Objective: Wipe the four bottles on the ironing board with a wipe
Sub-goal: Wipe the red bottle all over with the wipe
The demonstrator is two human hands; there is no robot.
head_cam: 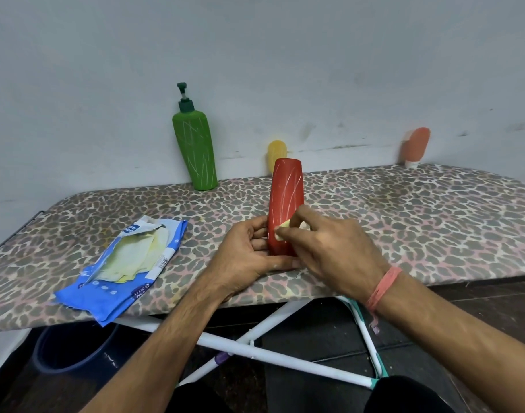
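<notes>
A red bottle (286,198) with white scratch marks stands in the middle of the leopard-print ironing board (404,216). My left hand (249,257) grips its lower part from the left. My right hand (329,248) pinches a small pale yellow wipe (285,226) against the bottle's front. A green pump bottle (195,147) stands at the back by the wall. A yellow bottle (276,152) is partly hidden behind the red one. An orange bottle (415,147) stands at the back right.
An open blue wipe packet (127,269) lies on the board's left front. A grey wall (255,55) runs right behind the bottles. Under the board are white legs (270,356) and a dark bucket (73,350).
</notes>
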